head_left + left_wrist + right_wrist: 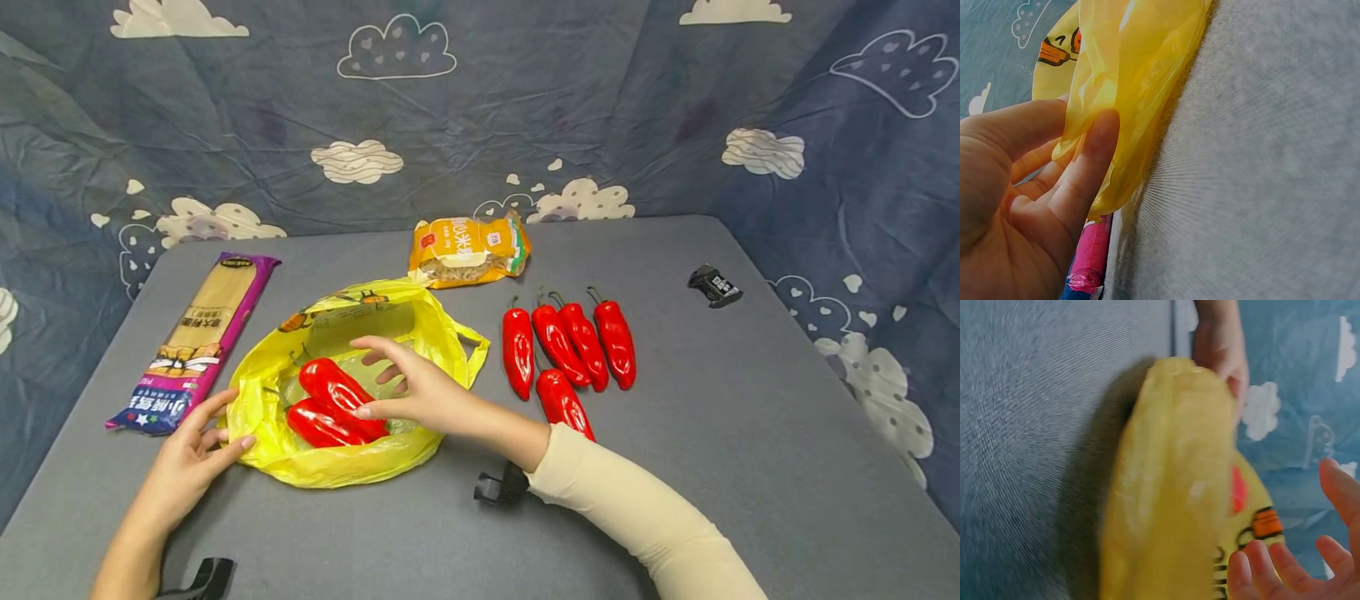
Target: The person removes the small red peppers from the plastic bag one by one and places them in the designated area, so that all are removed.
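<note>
A yellow plastic bag (352,471) lies on the table with its mouth open upward. Glossy red chili peppers (333,385) lie inside it, their green stems toward the left. At the bag's left rim, my left hand (187,458) pinches the thin plastic between thumb and fingers, seen close in the left wrist view. My right hand (420,392) hovers over the bag's mouth with fingers spread and nothing held, the thumb overlapping the peppers in the head view. Several more red chili peppers (517,350) lie on the table to the right of the bag.
A long purple pack of noodles (198,342) lies left of the bag. Behind the bag sits an orange food packet (468,254). A small black packet (715,286) rests at the far right. A patterned cloth (480,125) hangs behind the grey table (750,433).
</note>
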Demonstrator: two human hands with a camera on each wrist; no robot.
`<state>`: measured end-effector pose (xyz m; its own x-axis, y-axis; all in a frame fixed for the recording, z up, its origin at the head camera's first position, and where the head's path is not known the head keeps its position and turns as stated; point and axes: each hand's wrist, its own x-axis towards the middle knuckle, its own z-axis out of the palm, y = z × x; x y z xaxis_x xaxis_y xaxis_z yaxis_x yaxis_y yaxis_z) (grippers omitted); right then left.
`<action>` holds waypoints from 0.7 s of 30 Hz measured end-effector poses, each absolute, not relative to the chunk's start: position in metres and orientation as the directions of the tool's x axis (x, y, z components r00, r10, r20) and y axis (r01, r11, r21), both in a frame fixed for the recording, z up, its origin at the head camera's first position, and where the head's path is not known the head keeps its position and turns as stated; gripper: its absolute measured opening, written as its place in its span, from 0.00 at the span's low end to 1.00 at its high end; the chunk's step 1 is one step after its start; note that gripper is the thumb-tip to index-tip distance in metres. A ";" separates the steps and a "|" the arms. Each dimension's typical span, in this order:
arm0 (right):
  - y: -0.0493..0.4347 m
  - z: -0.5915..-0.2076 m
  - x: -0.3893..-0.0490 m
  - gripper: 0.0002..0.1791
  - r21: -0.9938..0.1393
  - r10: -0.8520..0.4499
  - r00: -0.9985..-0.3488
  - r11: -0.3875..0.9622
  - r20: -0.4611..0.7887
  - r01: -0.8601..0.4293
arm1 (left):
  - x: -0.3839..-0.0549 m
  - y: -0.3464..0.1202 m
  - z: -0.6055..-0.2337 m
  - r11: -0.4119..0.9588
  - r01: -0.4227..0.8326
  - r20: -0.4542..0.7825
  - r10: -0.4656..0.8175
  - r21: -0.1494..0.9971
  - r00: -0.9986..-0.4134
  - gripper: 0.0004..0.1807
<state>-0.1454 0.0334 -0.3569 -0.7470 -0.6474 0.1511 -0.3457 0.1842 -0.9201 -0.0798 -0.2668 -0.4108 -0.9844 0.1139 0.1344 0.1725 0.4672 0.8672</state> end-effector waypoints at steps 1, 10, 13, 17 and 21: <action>0.029 -0.361 -0.147 0.39 -0.922 -0.654 -0.744 0.191 0.135 -0.336 | -0.080 -0.267 -0.411 0.470 0.172 0.134 0.113 0.866 -0.984 0.33; 0.005 -0.381 -0.151 0.42 -0.897 -0.686 -0.726 0.292 0.047 -0.333 | -0.079 -0.267 -0.412 0.471 0.178 0.140 0.116 0.864 -0.983 0.33; 0.003 -0.383 -0.150 0.40 -0.853 -0.686 -0.726 0.356 0.039 -0.382 | -0.079 -0.268 -0.413 0.471 0.181 0.143 0.115 0.863 -0.983 0.34; 0.004 -0.381 -0.149 0.38 -0.802 -0.685 -0.728 0.417 0.033 -0.428 | -0.079 -0.268 -0.413 0.464 0.186 0.149 0.114 0.866 -0.982 0.34; 0.010 -0.375 -0.148 0.36 -0.807 -0.679 -0.733 0.408 0.044 -0.427 | -0.080 -0.267 -0.412 0.458 0.192 0.155 0.117 0.868 -0.981 0.34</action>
